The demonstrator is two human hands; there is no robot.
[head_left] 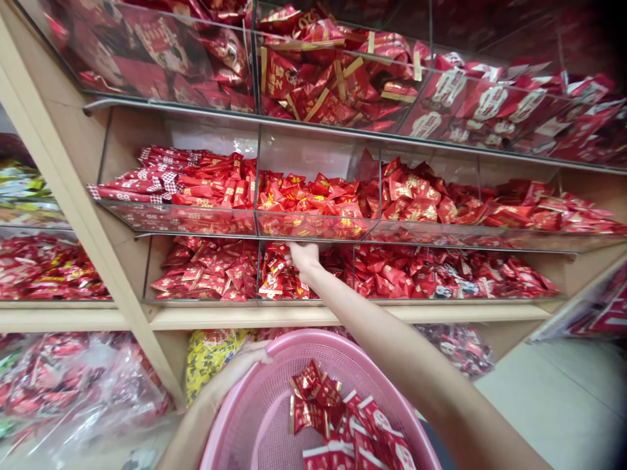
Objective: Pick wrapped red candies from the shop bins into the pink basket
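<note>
Shelving (pixel 343 316) stood ahead. Right hand (pixel 304 257) reached low among red packets (pixel 272 282) there, grip not discernible; left hand (pixel 247 359) clasped the basket rim (pixel 318 335), presumably for steadiness, more packets inside. Dividers (pixel 258 269) apparently separated kinds.

On a red packet (pixel 308 23) at the top centre of my feed, I can read the gold digits "20"; anything before them is unclear. Gold characters on the middle-row packets (pixel 416 189), lettering in white ovals on the top-right packets (pixel 490 101), and print on wrappers (pixel 307 416) in the pink basket (pixel 313 338) are too blurred for me to read.
</note>
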